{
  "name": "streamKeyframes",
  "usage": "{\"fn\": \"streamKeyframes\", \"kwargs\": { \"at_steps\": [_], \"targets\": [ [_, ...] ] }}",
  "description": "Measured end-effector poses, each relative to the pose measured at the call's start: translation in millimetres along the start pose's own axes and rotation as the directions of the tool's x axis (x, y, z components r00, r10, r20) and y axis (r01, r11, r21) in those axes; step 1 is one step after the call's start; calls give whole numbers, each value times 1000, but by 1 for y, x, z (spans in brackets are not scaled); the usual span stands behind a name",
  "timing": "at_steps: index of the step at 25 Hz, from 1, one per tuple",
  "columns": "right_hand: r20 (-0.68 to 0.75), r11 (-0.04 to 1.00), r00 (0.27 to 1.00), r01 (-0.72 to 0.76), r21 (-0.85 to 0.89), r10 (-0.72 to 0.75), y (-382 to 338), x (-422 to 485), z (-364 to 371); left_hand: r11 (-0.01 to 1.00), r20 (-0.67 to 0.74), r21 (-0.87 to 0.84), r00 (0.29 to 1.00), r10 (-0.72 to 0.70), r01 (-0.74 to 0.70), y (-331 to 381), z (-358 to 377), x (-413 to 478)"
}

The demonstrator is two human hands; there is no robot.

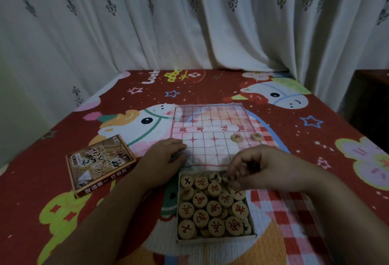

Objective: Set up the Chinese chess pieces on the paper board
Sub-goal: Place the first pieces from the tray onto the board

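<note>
Two pieces (246,137) beyond right hand (263,168).

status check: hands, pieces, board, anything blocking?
Left hand flat on paper board near-left edge. Right hand pinching at a piece in the tray, far corner. Two pieces on board. Lid left, clear.

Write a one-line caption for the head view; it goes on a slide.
Right hand reaches into the box of pieces; left hand rests on the board, two pieces placed.
</note>
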State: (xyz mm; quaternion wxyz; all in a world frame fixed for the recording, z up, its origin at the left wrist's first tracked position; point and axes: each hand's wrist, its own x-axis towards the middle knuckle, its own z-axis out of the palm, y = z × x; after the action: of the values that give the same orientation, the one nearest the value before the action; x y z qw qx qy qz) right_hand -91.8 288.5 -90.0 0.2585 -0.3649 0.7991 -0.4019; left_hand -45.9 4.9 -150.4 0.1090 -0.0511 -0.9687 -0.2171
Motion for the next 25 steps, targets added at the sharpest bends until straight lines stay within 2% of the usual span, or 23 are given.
{"fn": "streamKeyframes", "kwargs": {
  "at_steps": [6,20,22,25],
  "targets": [
    [111,993,989,-93,-66,100,5,-9,-1,1000,-8,14,1000,10,-10,-3,2,0],
    [164,997,983,-83,-2,82,16,-8,-3,1000,-2,5,1000,22,-22,-1,0,1],
    [145,998,988,-58,28,53,15,-9,-2,1000,1,6,1000,18,-18,-1,0,1],
    [-23,992,1000,9,128,-6,16,-9,-2,1000,4,8,1000,14,-14,-1,0,0]
  ]
}}
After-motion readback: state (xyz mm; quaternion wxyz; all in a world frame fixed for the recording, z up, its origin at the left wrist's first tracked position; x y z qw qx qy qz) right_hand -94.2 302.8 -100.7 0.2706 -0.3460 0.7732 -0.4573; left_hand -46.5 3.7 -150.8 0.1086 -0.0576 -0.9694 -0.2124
